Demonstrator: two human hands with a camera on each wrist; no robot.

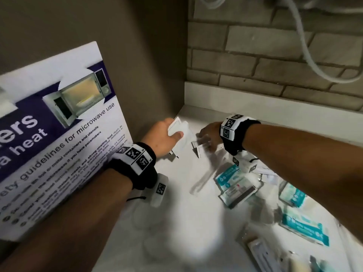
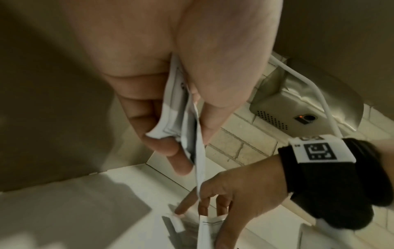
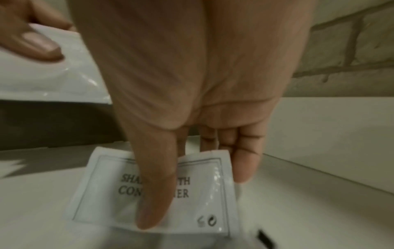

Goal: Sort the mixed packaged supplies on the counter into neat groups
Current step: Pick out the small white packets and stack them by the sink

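A poster with a microwave photo leaned at the left, its lower edge against the left forearm. Just right of the poster, the left hand pinched a small stack of white sachets between thumb and fingers, raised off the tabletop; in the left wrist view the stack stood on edge, its long axis running along the fingers toward the tabletop. Further right of the poster, the right hand reached down with thumb and fingers closing on one sachet printed with shampoo-and-conditioner lettering. That sachet lay almost flat on the tabletop, tilted a little, its top edge toward the back wall; the thumb lay over its face and the fingertips sat at its far edge. Whether it was lifted clear I could not tell. Farthest right of the poster, teal packets lay scattered flat on the tabletop under the right forearm, pointing different ways, blurred. No containers showed.
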